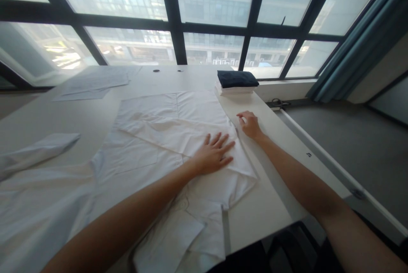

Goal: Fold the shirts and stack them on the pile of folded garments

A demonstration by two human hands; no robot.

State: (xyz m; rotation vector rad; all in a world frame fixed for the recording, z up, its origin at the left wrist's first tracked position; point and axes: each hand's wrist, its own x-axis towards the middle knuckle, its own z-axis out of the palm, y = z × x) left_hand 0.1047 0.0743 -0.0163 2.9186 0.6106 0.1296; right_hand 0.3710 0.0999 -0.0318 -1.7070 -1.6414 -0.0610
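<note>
A white coat with a stitched patch pocket, seams and a buttoned tab lies spread and wrinkled over the table. My left hand rests palm down on it, fingers spread, close to its right edge. Beyond that edge, my right hand is over bare tabletop, its fingers loosely bent and nothing visible in them. A white sleeve-like part stretches off to the left. Close to my body, a folded flap of white cloth hangs at the table's front edge.
A stack of folded cloth, dark navy on top of white, stands at the back right corner. Paper sheets lie at the back left of the white table. Windows rise behind; a white rail runs along the right.
</note>
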